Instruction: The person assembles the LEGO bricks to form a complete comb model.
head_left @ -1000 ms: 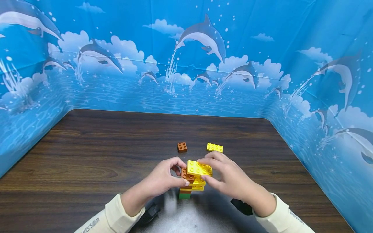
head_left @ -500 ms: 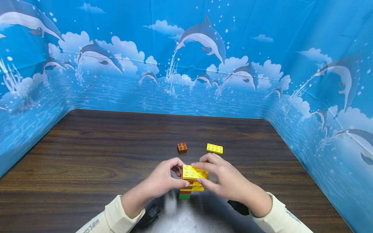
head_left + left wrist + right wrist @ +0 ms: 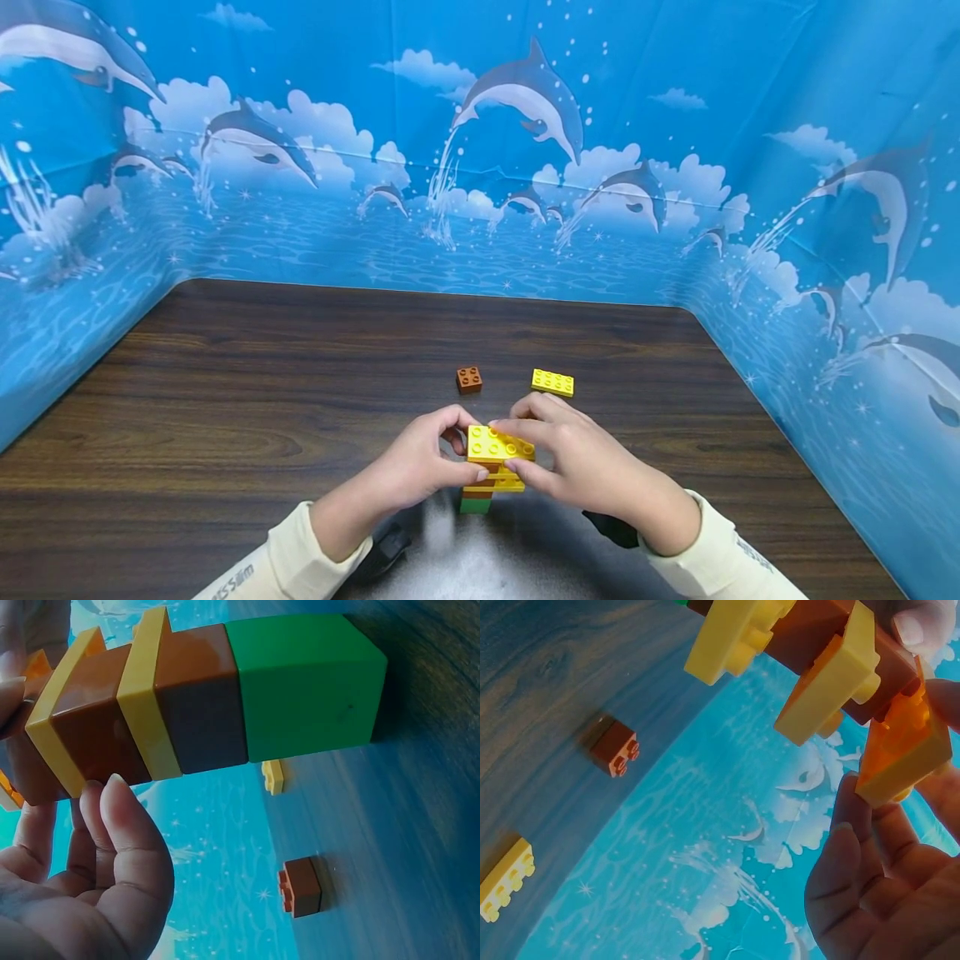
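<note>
A tower of toy building bricks stands upright on the table, with a green brick [image 3: 311, 686] at its foot and brown bricks [image 3: 101, 712] alternating with thin yellow plates [image 3: 150, 697] above. The plates stick out to the right. My left hand [image 3: 412, 458] grips the tower's upper part from the left, thumb in front and fingers behind. My right hand [image 3: 577, 454] pinches the topmost yellow plate [image 3: 907, 750] between thumb and fingers. That plate lies over the top brown brick; in the right wrist view it looks slightly tilted, and whether it is fully seated I cannot tell.
Behind the tower lie a loose brown brick [image 3: 468, 380] and, to its right, a loose yellow plate [image 3: 552, 382]. The dark wood table [image 3: 262, 375] meets a blue dolphin-print curtain [image 3: 337, 233] at the back and sides.
My right hand has brought the yellow plate left and down from a raised, offset position onto the tower's top. The left hand keeps its grip, and the loose pieces stay put.
</note>
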### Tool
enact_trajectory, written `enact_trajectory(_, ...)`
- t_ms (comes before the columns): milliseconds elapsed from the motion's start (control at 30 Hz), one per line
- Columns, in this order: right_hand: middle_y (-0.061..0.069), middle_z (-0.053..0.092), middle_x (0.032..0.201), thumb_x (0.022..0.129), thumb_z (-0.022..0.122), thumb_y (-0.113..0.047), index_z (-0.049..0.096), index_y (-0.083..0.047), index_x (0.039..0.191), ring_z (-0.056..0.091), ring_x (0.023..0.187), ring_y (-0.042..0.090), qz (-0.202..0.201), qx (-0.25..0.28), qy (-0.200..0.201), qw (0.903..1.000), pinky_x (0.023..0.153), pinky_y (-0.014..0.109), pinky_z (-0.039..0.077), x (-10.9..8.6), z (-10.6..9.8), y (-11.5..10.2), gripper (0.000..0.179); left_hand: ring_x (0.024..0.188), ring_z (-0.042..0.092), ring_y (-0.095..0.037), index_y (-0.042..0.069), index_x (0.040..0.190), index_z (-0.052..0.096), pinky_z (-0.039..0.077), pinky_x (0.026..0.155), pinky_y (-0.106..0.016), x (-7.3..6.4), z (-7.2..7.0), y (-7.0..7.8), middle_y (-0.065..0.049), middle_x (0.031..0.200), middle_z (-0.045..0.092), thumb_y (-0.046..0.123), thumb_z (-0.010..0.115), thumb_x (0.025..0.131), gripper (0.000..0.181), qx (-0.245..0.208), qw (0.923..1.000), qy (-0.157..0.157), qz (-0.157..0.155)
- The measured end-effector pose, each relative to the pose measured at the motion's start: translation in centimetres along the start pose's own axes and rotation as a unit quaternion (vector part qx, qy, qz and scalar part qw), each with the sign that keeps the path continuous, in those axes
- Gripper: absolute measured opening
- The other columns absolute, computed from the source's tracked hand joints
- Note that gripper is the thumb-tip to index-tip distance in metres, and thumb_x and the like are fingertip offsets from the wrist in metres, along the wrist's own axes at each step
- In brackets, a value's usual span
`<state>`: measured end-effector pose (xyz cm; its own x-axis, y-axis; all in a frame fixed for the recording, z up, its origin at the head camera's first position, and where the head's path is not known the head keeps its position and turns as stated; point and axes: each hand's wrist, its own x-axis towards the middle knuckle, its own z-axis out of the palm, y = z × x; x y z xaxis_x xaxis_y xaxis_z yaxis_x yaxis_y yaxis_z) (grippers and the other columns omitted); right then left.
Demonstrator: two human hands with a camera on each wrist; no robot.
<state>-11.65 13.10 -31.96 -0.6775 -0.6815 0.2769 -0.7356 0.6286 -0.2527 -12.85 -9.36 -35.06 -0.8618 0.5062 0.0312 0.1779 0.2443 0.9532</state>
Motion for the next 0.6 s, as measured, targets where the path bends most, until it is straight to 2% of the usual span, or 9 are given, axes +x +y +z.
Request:
enact_trajectory(167, -0.003, 0.055, 0.105, 0.086, 0.074, -0.019, 0.066, -0.013, 0.123, 0.049, 0.088, 0.01, 0.003, -0.004, -0.005, 1.0, 0.076, 0.029, 0.046, 0.1, -0.1, -0.1, 0.039, 0.085, 0.047, -0.021, 0.0, 0.113, 0.056, 0.048, 0.065, -0.029, 0.0, 0.0, 0.0, -0.007, 0.093, 0.053, 0.007, 0.076, 0.079, 0.04, -0.007, 1.0, -0.005, 0.001)
enact_trajectory(200, -0.003, 0.055, 0.105, 0.085, 0.074, -0.019, 0.066, -0.013, 0.123, 0.049, 0.088, 0.01, 0.003, -0.005, -0.006, 1.0, 0.076, 0.029, 0.046, 0.1, -0.1, -0.1, 0.039, 0.084, 0.048, -0.021, 0.003, 0.113, 0.056, 0.048, 0.064, -0.029, 0.2, 0.0, -0.5, -0.008, 0.094, 0.053, 0.01, 0.077, 0.079, 0.04, -0.008, 1.0, -0.006, -0.001)
enact_trajectory(400, -0.003, 0.055, 0.104, 0.085, 0.074, -0.02, 0.067, -0.013, 0.122, 0.049, 0.087, 0.01, 0.003, -0.007, -0.002, 1.0, 0.076, 0.028, 0.047, 0.1, -0.1, -0.1, 0.039, 0.082, 0.05, -0.022, 0.004, 0.114, 0.057, 0.049, 0.064, -0.028, -0.2, -0.2, 0.1, -0.01, 0.095, 0.051, 0.015, 0.077, 0.081, 0.04, -0.02, 0.9997, 0.003, -0.016)
enact_trajectory(433, -0.004, 0.055, 0.104, 0.085, 0.075, -0.02, 0.067, -0.013, 0.122, 0.049, 0.087, 0.01, 0.003, -0.007, -0.001, 1.0, 0.076, 0.028, 0.047, 0.1, -0.1, -0.1, 0.039, 0.082, 0.049, -0.022, 0.002, 0.114, 0.056, 0.049, 0.064, -0.029, -0.4, -0.2, 0.7, -0.01, 0.096, 0.051, 0.013, 0.076, 0.082, 0.039, -0.022, 0.9996, 0.007, -0.016)
enact_trajectory(600, -0.004, 0.055, 0.104, 0.085, 0.074, -0.019, 0.068, -0.014, 0.121, 0.049, 0.087, 0.01, 0.006, -0.002, -0.002, 1.0, 0.076, 0.029, 0.047, 0.1, 0.0, 0.0, 0.038, 0.087, 0.05, -0.023, 0.002, 0.113, 0.057, 0.049, 0.065, -0.029, -0.5, -0.2, 0.8, -0.01, 0.098, 0.053, 0.016, 0.074, 0.084, 0.037, -0.026, 0.9994, 0.017, -0.015)
